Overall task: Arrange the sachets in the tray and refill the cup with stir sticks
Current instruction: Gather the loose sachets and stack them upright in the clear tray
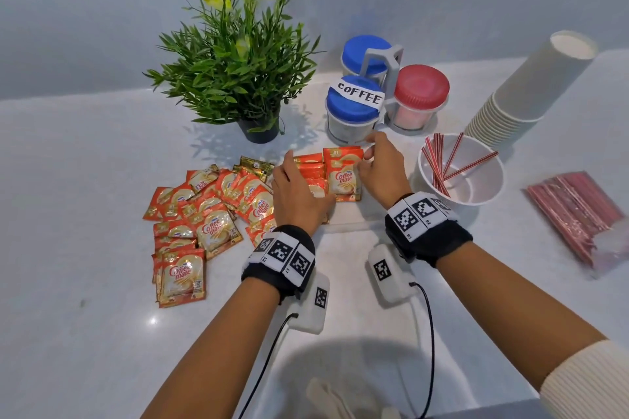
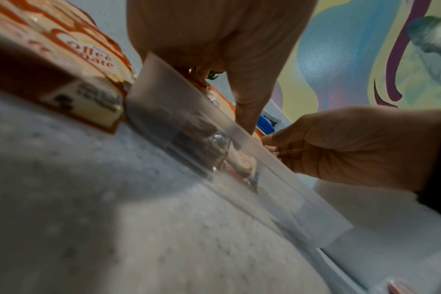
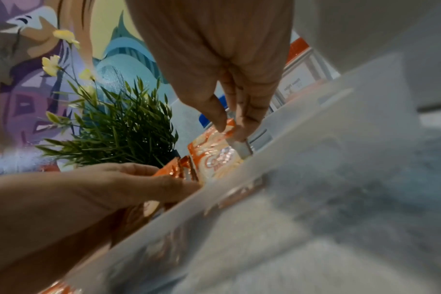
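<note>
Far left on the tabletop [image 1: 85, 180]: a loose heap of Coffee-mate sachets [image 1: 204, 214], overlapping, not yet sorted. A few darker gold sachets [image 1: 257, 164] lie at the heap's far edge. A potted plant [image 1: 238, 71] stands behind them.

Centre: a shallow clear tray [image 2: 239, 139], partly filled with sachets standing in rows [image 1: 342, 173]. My left hand [image 1: 299, 194] rests over the left rows, fingers straight and flat, pressing them in place; it grips nothing that I can see. My right hand [image 1: 381, 167] is at the tray's far right corner, thumb and fingers pinching the top edge of a sachet in the back row; the right wrist view shows that pinch plainly.

Behind the tray: a rack of lidded jars, one labelled COFFEE [image 1: 354, 109].

Right: a white cup [image 1: 461, 170] holding only a few red striped stir sticks [image 1: 446, 160]. A stack of paper cups [image 1: 524, 88] leans behind it. Far right lies a packet of stir sticks [image 1: 578, 214], seemingly untouched.

I judge the step in hand to be sachet arranging, roughly half done. Next move calls for seating this sachet upright, then fetching more from the heap while the left hand steadies the rows. Cup refill not yet begun.
</note>
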Tool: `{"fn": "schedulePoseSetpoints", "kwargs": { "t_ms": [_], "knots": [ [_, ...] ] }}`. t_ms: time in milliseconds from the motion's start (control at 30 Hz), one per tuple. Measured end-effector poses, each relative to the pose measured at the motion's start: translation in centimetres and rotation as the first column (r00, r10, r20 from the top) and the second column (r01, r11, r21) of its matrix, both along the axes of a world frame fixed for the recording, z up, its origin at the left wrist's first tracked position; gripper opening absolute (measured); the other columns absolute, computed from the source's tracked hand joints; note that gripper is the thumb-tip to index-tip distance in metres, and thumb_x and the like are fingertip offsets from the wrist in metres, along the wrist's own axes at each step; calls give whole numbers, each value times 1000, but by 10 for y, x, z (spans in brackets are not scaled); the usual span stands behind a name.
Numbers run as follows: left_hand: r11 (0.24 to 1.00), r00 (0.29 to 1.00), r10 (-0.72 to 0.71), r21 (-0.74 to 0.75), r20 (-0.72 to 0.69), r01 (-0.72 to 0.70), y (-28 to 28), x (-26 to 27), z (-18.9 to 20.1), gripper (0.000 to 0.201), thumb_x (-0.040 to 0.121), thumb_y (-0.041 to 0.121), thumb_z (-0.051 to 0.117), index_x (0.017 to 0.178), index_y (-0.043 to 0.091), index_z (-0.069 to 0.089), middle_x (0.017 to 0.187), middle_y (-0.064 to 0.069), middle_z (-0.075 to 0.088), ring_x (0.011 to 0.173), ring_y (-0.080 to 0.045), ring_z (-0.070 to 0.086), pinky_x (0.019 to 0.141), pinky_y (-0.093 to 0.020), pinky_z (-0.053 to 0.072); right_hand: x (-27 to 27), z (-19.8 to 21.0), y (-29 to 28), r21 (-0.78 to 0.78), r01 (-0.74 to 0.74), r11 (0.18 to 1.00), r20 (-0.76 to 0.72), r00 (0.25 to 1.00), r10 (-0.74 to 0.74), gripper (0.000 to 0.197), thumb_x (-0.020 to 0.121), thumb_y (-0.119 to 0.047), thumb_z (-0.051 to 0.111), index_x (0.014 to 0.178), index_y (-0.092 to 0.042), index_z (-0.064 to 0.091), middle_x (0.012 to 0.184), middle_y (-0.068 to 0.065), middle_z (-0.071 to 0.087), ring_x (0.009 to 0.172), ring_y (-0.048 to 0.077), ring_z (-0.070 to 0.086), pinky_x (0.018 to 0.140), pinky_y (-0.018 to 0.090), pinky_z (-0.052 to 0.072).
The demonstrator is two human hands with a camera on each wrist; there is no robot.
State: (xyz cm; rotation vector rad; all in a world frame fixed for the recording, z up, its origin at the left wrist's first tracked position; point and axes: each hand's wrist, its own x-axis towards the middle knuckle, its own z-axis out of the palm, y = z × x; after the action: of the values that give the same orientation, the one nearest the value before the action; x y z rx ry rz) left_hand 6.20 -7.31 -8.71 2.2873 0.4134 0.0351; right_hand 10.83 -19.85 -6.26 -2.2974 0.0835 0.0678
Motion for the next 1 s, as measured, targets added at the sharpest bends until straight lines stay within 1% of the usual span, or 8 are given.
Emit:
{"fn": "schedulePoseSetpoints", "kwargs": {
  "t_ms": [100,300,533,667,767,867,933,1000],
  "knots": [
    [1000,1000,-2,6,6,2,0,-1,1,102,68,27,80,145,9,15,141,-15,30,132,-28,28,106,-33,28,-9,-6,-2,-14,37,999,-26,999,-37,41,87,-4,57,125,-5,43,117,16,55,107,27,54,82,27,39],
    [1000,1000,-7,-9,-2,7,0,-3,3,104,68,27,80,146,9,12,144,-14,28,135,-28,27,108,-33,27,-19,-8,3,82,54,995,-34,998,-52,37,88,1,51,124,-5,44,114,15,59,102,27,59,79,28,46],
    [983,999,-17,-183,46,25,13,-14,15,104,71,25,79,147,9,10,152,-13,17,141,-25,17,113,-33,21,-24,-2,4,99,84,992,118,988,-95,30,88,3,46,117,-6,47,114,11,58,100,24,58,82,31,47],
    [977,997,25,-211,72,-9,39,-27,30,89,76,24,75,144,11,21,148,-11,22,137,-23,24,104,-27,27,-33,11,32,91,-21,996,225,974,0,27,87,4,46,113,-3,52,107,11,59,95,20,54,79,19,39],
    [991,992,56,-131,111,-42,70,-39,38,62,80,22,70,132,8,40,135,-13,39,126,-25,38,98,-28,33,-45,22,64,79,-186,979,268,950,158,19,88,2,48,104,-2,58,98,11,62,84,16,53,76,24,43],
    [992,987,91,-100,132,-78,101,-52,39,40,81,16,67,117,6,54,120,-13,54,114,-25,49,93,-32,40,-56,27,92,-62,-456,888,156,874,460,16,87,-3,52,101,-3,60,97,12,65,85,21,57,77,29,45],
    [982,984,128,-153,127,-108,117,-63,40,29,82,11,65,109,4,59,103,-8,60,99,-22,55,83,-28,43,-60,24,107,-201,-654,729,-60,751,657,20,85,-5,56,105,-5,60,103,13,63,94,24,58,78,28,43],
    [971,986,130,-215,103,-105,130,-74,38,22,83,5,61,105,2,60,85,0,58,88,-17,55,72,-18,44,-65,20,119,-353,-760,545,-248,638,729,26,83,-4,56,109,-6,58,112,13,58,105,28,55,81,31,42]
  ]
}}
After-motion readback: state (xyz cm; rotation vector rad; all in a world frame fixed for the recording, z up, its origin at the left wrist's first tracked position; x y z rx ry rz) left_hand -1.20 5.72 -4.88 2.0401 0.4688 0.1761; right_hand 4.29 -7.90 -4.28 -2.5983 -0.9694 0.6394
